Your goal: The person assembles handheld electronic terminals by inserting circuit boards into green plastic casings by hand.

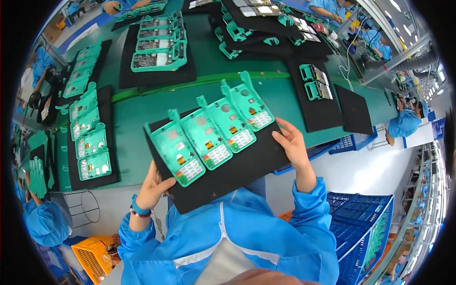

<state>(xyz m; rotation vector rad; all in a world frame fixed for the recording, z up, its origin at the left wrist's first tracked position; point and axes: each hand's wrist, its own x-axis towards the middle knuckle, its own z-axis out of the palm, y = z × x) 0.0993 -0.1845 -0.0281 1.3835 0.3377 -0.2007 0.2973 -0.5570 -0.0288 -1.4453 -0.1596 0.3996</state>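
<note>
Both my hands carry a flat black board (242,166), tilted, in front of my body at the near edge of the table. My left hand (153,188) grips its lower left edge, thumb on top. On the right side, my right hand (293,145) holds the other edge, thumb over the surface and fingers spread along the rim. Several green plastic housings (205,127) lie in a row on the board. Each has a raised arm at its far end, a round hole, a small yellow-and-black part and a pale keypad-like panel at its near end.
Black boards with more green housings (89,142) stand on the green table (142,114), left, far and right. A bare black board (352,109) lies at the right. Blue crates (354,228) and a yellow crate (92,256) stand below. Other people (403,122) work around.
</note>
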